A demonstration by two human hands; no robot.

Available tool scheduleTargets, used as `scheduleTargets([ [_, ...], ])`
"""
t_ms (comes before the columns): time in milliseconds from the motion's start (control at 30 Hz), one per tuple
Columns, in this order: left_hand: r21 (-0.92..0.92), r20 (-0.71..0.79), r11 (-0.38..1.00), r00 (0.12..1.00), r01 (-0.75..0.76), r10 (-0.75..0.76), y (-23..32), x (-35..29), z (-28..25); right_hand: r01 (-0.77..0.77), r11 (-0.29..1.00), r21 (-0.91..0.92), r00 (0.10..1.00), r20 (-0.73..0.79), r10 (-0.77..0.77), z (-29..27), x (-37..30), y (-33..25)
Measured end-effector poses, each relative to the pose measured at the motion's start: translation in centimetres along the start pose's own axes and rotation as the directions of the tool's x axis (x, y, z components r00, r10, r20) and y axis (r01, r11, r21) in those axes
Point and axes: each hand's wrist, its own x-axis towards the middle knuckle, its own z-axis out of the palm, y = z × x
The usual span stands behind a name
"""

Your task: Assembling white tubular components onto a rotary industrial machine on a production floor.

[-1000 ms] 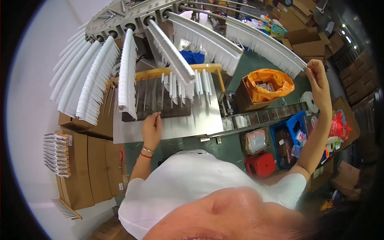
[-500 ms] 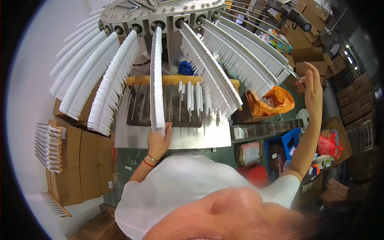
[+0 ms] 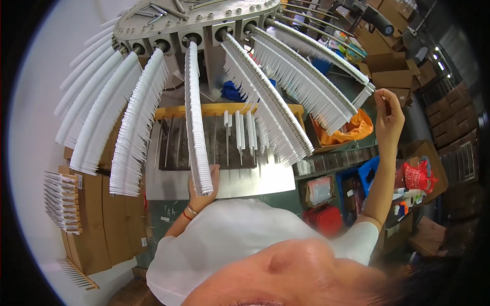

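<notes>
A metal carousel hub carries several long rods radiating outward, strung with densely packed thin white pieces. My right hand is raised at the far right, its fingers pinched together at the tip of an outer rod. Beside them a small bunch of white pieces hangs at that rod's end; what the fingers grip is unclear. Under the tip of the middle white-covered rod is my left hand, partly hidden by it. A wooden bar with thin metal pins, some bearing white pieces, lies behind over a dark plate.
A metal sheet edges the work surface. To the right stand an orange bag in a box, a blue crate, a red container and a red net bag. Cartons and pin racks stand left.
My right hand has shifted slightly left, its fingers closing from loosely spread to a pinch at the rod tip. The hub and several rods appear shifted left in view; my left hand sits slightly lower.
</notes>
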Motion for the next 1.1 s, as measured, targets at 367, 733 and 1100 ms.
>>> scheduleTargets([
  [367,0.057,0.004,0.998,1.000,0.005,-0.005,0.0,-0.3,0.3,-0.045,0.995,0.089,0.997,0.069,0.039,0.1,-0.8,0.1],
  [733,-0.338,0.469,0.822,0.839,0.459,-0.276,3.2,0.1,0.8,-0.289,0.924,0.249,0.900,-0.259,0.351,-15.9,-15.6,11.0],
  [1100,-0.007,0.930,0.678,-0.245,0.735,0.275,16.0,3.3,10.5,-0.338,0.931,0.139,0.879,0.401,0.260,-10.3,-23.1,1.1],
])
